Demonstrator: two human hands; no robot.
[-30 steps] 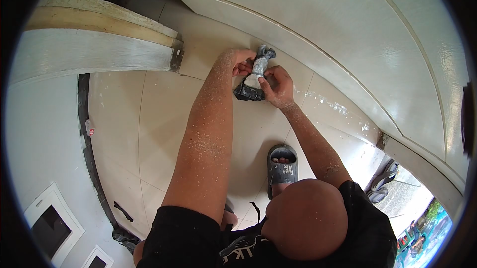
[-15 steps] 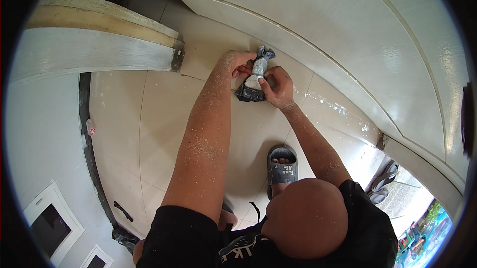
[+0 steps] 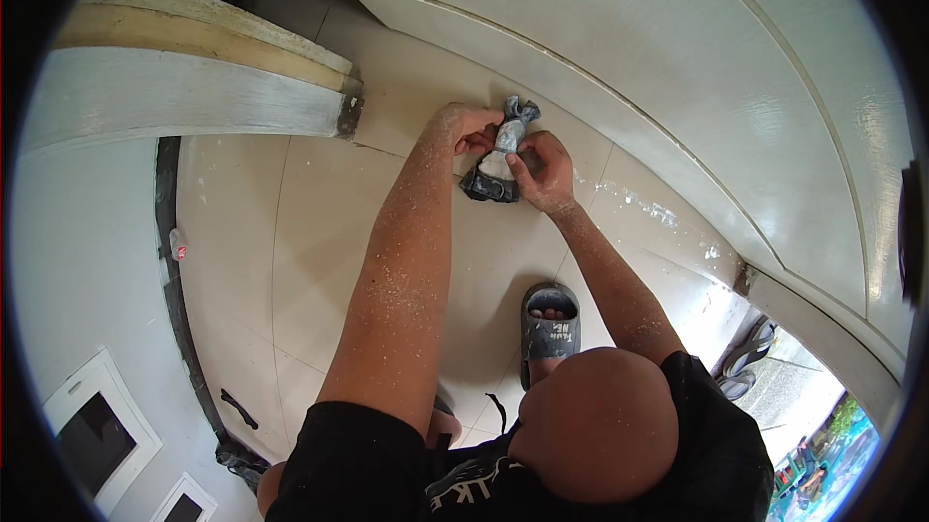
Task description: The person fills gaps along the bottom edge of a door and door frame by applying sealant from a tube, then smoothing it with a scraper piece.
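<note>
On the tiled floor in front of me sits a small black plastic bag (image 3: 492, 185) dusted with white powder. Pale powder shows through its middle, and its upper part is gathered into a narrow neck with a crumpled, flared top. My left hand (image 3: 472, 127) is closed at the left side of the neck, its fingertips partly hidden behind the bag. From the right, my right hand (image 3: 548, 174) pinches the neck's base between thumb and fingers. Pale dust speckles both forearms.
A white panelled door (image 3: 619, 48) rises just beyond the bag. The end of a wall (image 3: 350, 111) juts in at left. White spots mark the floor (image 3: 648, 208) to the right. A grey slide sandal (image 3: 552, 333) is on my foot; other sandals (image 3: 750, 348) lie by the doorway.
My hands stay at the bag's neck with small finger movements. The gathered neck looks slightly shorter and tighter. The whole view has shifted a little.
</note>
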